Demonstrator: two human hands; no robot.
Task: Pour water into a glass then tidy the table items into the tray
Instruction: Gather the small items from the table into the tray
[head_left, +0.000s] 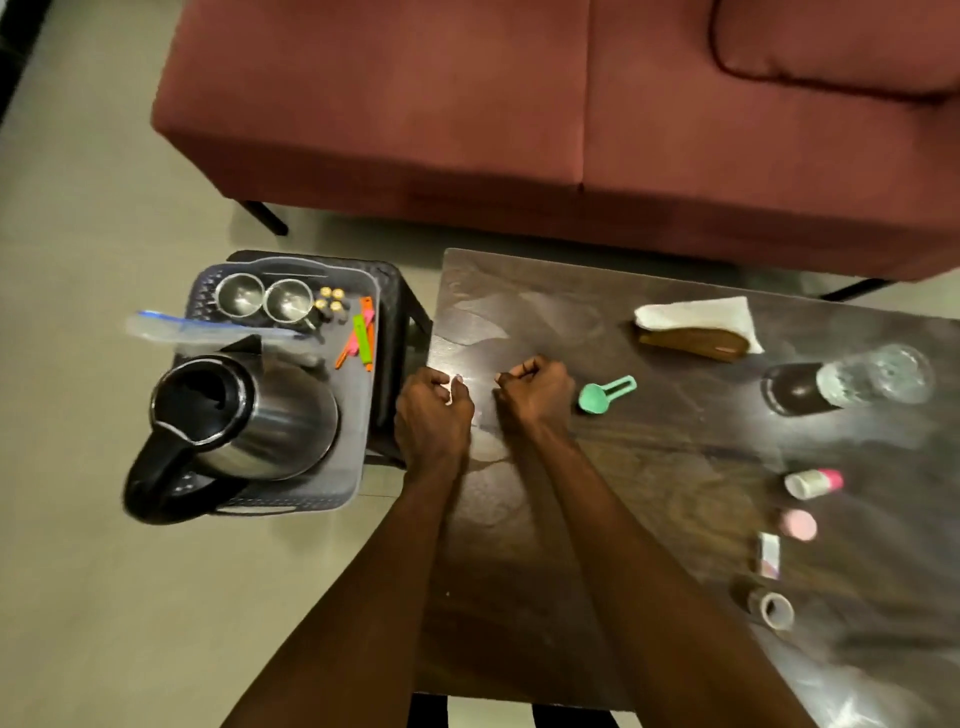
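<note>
A grey tray (358, 467) rests on a stool left of the dark wooden table (649, 493). In the tray stand a steel kettle (270, 415) with its lid off, two steel cups (265, 301), small batteries (331, 301), coloured clips (361, 335) and a zip bag (197, 330). My left hand (434, 415) is at the table's left edge, pinching a small white item (452, 387). My right hand (535, 392) is fisted beside it; whether it holds anything is hidden. A glass of water (878, 374) stands at the table's right.
On the table lie a green scoop (605, 395), a brown case under a white napkin (696, 327), a dark coaster (795, 389), a pink-capped bottle (813, 483), a pink cap (800, 525), a small packet (769, 556) and a tape roll (769, 605). A maroon sofa (519, 104) stands behind.
</note>
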